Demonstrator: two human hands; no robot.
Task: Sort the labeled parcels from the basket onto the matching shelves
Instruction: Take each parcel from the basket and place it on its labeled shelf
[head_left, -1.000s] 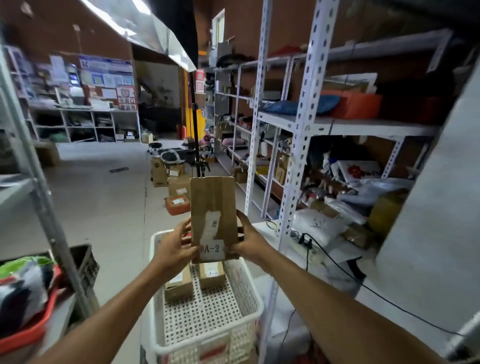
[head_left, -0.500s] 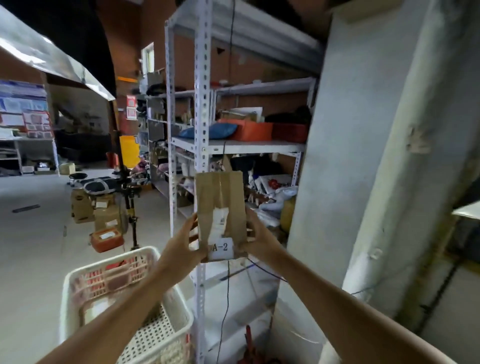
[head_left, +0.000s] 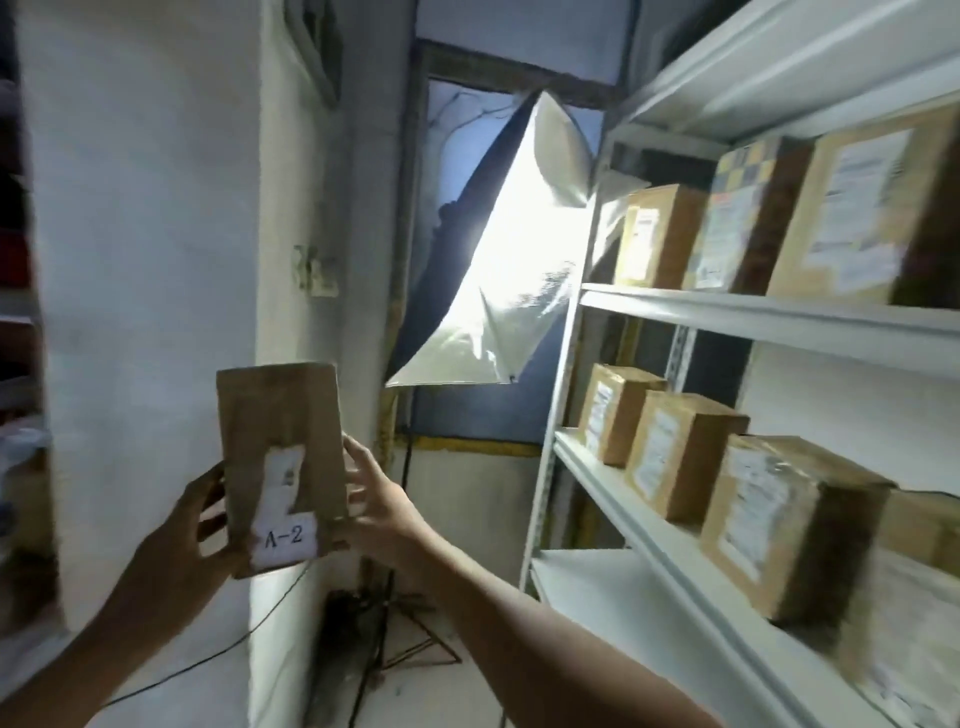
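Note:
I hold a tall brown cardboard parcel (head_left: 280, 431) upright in front of me, with a white label reading A-2 near its bottom. My left hand (head_left: 179, 535) grips its left edge and lower corner. My right hand (head_left: 376, 501) holds its right edge with fingers spread along the side. A white metal shelf unit (head_left: 727, 312) stands to the right, with several brown labeled parcels (head_left: 675, 452) on its upper and middle shelves. The basket is out of view.
A white pillar (head_left: 156, 260) rises just behind the parcel. A lit softbox (head_left: 509, 291) on a black tripod stand (head_left: 384, 639) fills the gap between pillar and shelves, with a cable running across the floor. The lowest visible shelf board (head_left: 597, 577) is bare near its front.
My view has swung right, away from the basket and the open warehouse, to the pillar and a white shelf unit. Both hands still hold the A-2 parcel upright.

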